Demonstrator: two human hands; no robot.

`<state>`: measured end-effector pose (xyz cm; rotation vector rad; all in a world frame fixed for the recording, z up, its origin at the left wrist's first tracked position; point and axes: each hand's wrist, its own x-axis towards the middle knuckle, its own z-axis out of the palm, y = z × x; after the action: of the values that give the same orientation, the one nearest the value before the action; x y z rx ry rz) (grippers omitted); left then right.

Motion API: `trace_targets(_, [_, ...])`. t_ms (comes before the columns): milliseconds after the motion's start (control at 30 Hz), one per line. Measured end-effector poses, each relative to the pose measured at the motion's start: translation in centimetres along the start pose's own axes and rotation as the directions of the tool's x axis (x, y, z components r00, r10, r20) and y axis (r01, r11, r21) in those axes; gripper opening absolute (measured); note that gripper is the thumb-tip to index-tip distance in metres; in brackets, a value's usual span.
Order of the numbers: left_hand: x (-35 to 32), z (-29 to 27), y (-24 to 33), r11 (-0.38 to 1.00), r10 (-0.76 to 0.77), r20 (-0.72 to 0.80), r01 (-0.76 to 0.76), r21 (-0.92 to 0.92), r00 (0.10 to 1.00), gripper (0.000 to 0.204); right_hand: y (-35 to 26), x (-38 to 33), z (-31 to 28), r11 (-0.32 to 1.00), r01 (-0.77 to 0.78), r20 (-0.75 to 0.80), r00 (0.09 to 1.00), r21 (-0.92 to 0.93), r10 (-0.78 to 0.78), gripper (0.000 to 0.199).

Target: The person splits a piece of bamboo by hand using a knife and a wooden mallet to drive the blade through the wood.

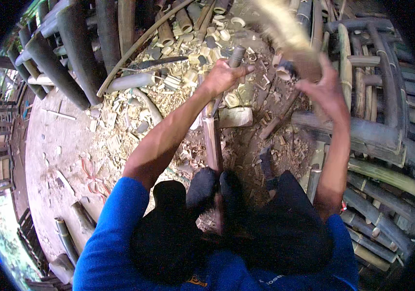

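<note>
Bamboo is the material throughout: I hold a slender bamboo stick (213, 138) in my left hand (223, 75), fingers wrapped shut around its upper end at the centre top of the frame. The stick runs down the middle of the picture to my knees, where it passes between my dark trouser legs (217, 186). My right hand (326, 89) is raised at upper right, fingers closed on a pale, motion-blurred tool (285, 31) whose kind I cannot tell; it stands well apart from the stick. Pale shavings and cut chips (168, 92) cover the ground across the upper centre and left of centre, thickest around my left hand. A dark long blade (161, 61) lies among the chips at upper left, near a pale bamboo section (132, 81). Dark bamboo poles (67, 63) are stacked at upper left, and more curved dark poles (377, 131) fill the right side. Bare earth floor (55, 145) shows at left.
</note>
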<state>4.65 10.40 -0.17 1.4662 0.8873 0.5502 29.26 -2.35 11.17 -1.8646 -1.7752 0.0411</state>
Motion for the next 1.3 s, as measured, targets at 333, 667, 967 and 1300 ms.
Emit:
trace_targets(333, [0.2,-0.5,-0.2,0.998,-0.004,0.002,0.004,0.068,1.0,0.048,-1.5,-0.6,0.2,0.992,-0.12,0.331,0.938,0.031,0.103,0.088])
trace_targets(667, [3.4,4.3,-1.0,0.891,-0.031,-0.191,0.113,0.439,0.981,0.048,-2.7,-1.6,-2.6,0.691,-0.236,0.012,0.95,0.684,0.313,0.053])
trace_targets(967, [-0.5,2.5,2.9,0.988,-0.083,0.067,0.074,0.134,0.994,0.038,-1.1,-3.9,-4.1,0.864,-0.303,0.038,0.948,0.401,0.315,0.062])
trace_targets(1300, [1.8,5.8,0.1,0.916,-0.061,-0.072,0.085,0.391,0.996,0.039,-3.7,-2.6,-3.9,0.882,-0.229,0.155,0.971,0.412,0.18,0.079])
